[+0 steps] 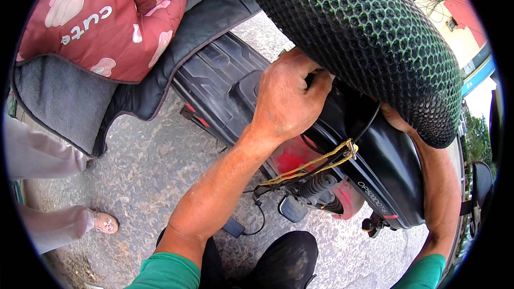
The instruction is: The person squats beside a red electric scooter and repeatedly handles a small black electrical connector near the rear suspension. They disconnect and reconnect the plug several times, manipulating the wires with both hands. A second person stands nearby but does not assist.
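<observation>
A scooter seat in black and green honeycomb mesh fills the upper right, over a glossy black body. My left hand is at the seat's underside, fingers curled and closed; what they grip is hidden. My right hand reaches under the seat's right end, its fingers mostly hidden. Just below, yellow cord loops beside black cables. A ribbed black footboard extends up-left behind my left hand, with a red rear fender and a spring shock absorber below.
A pink padded leg cover with grey lining lies at the upper left. Another person's grey-trousered legs stand at the far left on mottled pavement. My knees are at the bottom, near a black charger-like box. A building and wires are at top right.
</observation>
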`<state>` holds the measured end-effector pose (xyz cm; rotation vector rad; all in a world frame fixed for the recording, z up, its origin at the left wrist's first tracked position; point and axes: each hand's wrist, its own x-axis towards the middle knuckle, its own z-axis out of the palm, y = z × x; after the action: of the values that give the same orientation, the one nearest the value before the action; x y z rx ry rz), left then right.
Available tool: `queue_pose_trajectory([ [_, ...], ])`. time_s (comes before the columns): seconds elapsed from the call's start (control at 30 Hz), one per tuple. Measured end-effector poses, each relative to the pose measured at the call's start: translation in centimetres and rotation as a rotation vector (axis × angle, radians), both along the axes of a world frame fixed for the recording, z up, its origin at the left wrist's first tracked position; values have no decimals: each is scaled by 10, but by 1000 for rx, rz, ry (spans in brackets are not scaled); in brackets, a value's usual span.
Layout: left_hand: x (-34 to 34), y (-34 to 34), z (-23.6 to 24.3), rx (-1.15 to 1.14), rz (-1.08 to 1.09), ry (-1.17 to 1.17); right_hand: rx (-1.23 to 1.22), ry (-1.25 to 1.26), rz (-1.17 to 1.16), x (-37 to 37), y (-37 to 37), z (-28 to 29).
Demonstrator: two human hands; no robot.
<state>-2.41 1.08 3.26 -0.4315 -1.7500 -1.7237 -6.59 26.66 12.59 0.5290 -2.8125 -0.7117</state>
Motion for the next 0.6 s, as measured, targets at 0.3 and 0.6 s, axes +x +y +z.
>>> queue_pose_trajectory([
  [0.3,-2,-3,-7,12,52,78,-226,-43,78,17,-41,16],
  [0.6,-2,-3,-7,8,40,78,-368,-109,142,39,-73,28],
])
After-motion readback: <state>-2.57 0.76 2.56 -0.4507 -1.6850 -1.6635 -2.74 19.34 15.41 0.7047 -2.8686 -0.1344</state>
